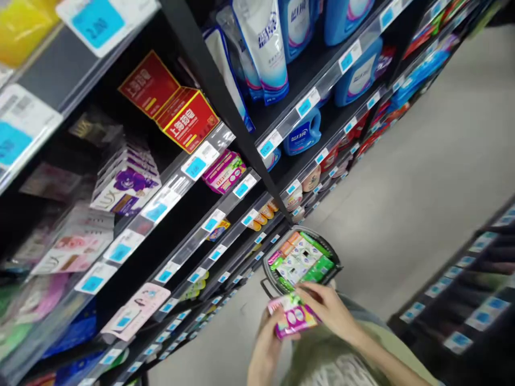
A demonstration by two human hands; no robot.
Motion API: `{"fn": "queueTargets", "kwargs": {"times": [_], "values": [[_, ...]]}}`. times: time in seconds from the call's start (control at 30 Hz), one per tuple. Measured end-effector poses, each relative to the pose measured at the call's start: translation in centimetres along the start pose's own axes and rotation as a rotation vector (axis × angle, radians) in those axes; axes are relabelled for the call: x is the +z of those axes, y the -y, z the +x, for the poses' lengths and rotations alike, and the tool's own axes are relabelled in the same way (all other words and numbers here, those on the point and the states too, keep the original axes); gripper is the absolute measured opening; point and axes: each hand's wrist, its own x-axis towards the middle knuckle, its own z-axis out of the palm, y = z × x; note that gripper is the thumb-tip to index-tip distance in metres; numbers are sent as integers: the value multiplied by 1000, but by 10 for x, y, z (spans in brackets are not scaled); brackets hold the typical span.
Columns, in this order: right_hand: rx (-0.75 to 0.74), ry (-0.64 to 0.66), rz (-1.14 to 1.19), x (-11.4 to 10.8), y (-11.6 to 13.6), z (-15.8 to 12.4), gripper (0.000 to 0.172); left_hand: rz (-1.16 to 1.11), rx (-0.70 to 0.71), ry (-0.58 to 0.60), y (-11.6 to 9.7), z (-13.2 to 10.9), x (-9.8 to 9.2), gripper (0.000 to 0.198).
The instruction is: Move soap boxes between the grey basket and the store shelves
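A pink-purple soap pack (296,320) with green at one end is held in front of my body. My left hand (269,328) is closed around its left end, the thumb lying across the front. At its upper right edge, the fingers of my right hand (326,306) are closed on the pack. Just beyond my hands stands a dark shopping basket (267,272) filled with rows of green, white, orange and pink packs. A similar pink-purple soap pack (224,172) sits on the shelf to the left.
Shelving with price tags (196,165) runs along the left. It carries red soap boxes (189,120), Lux soap boxes (126,185), blue detergent bottles (301,134) and white refill pouches (265,48). Grey floor (394,171) lies between it and a dark shelf (462,289) on the right.
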Motion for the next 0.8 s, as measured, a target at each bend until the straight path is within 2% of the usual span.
{"fn": "queueTargets", "kwargs": {"times": [0.07, 0.13, 0.23, 0.3, 0.4, 0.47, 0.53, 0.6, 0.67, 0.8], "values": [[75, 5, 59, 7, -18, -3, 48, 18, -49, -40, 13, 4, -10, 59], [170, 68, 178, 15, -34, -4, 54, 40, -72, -81, 14, 3, -20, 65], [305, 218, 368, 17, -53, 1, 64, 89, 22, -131, -9, -9, -36, 62], [345, 232, 420, 11, -62, 11, 65, 104, 152, -216, -39, -23, -47, 61], [339, 128, 395, -7, -70, 27, 63, 87, 325, -376, -97, -44, -57, 68], [324, 73, 380, -20, -71, 35, 62, 108, 447, -435, -141, -50, -56, 73], [298, 51, 364, -32, -69, 39, 60, 183, 622, -468, -185, -48, -47, 77], [266, 54, 344, -42, -65, 38, 58, 238, 806, -448, -225, -40, -30, 71], [246, 48, 328, -51, -60, 36, 57, 262, 955, -377, -260, -29, -10, 66], [240, -28, 302, -65, -53, 31, 60, 275, 1149, -230, -315, -5, 21, 54]]}}
